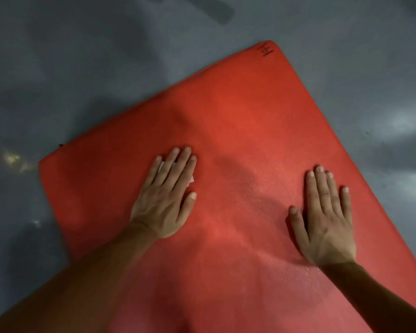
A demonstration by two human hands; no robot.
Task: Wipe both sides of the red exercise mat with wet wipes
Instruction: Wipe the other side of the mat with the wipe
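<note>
The red mat lies flat on a grey floor, set at a slant so that one rounded corner points up and to the right and another sits at the left. Its surface is plain red with a fine grainy texture. A small dark handwritten mark sits just inside the far corner. Between the two hands a patch of the mat looks darker and carries tiny glinting droplets, and more specks glint near the right wrist. The near part of the mat runs out of the bottom of the view.

The left hand lies palm down on the mat, left of centre, with its fingers straight, close together and pointing away and slightly right; the thumb is spread to the right. Under this hand is a white wipe, pressed flat against the mat, with only small white edges showing beside the fingers. The bare left forearm reaches in from the lower left.

The right hand also lies flat and palm down on the mat, well apart from the left, near the mat's right edge. Its fingers are straight and together, pointing away, thumb spread to the left, and it holds nothing. Its forearm comes in from the lower right corner.
</note>
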